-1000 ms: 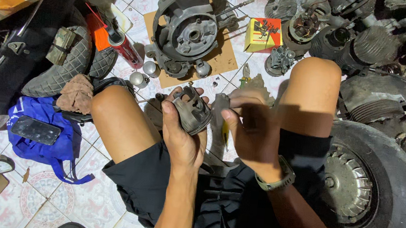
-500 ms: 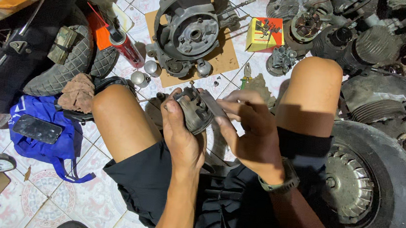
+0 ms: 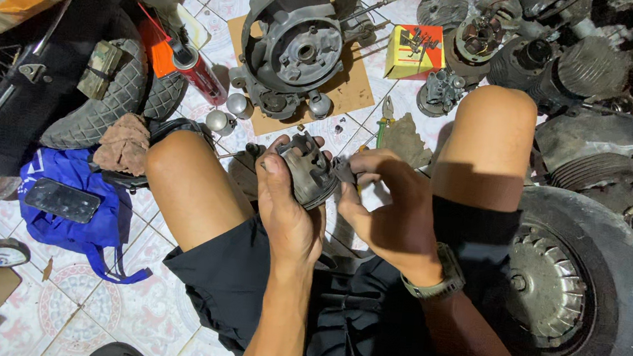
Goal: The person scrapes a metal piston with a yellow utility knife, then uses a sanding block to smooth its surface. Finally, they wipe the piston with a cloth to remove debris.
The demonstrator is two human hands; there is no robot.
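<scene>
Your left hand (image 3: 287,206) holds a dark grey piston (image 3: 308,171) above your lap, between your two bare knees, its grip pressed around the skirt with the thumb laid along the near side. Your right hand (image 3: 387,204) meets the piston at its right flank, grip pinched together on a small dark part there; what that part is cannot be told. In my judgement the work goes best if you keep the piston braced firmly in the left palm, hold it steady over the lap so nothing small drops to the tiled floor (image 3: 164,310), and let only the right fingertips do the fine work. Count: one piston in hand; one engine crankcase (image 3: 294,44) on one sheet of cardboard (image 3: 347,96); two small round metal pieces (image 3: 227,114) beside it; one red spray can (image 3: 196,75); one yellow and red box (image 3: 414,52); one blue bag (image 3: 86,237) carrying one phone (image 3: 60,200); one wheel with tyre (image 3: 591,297) at your right.
</scene>
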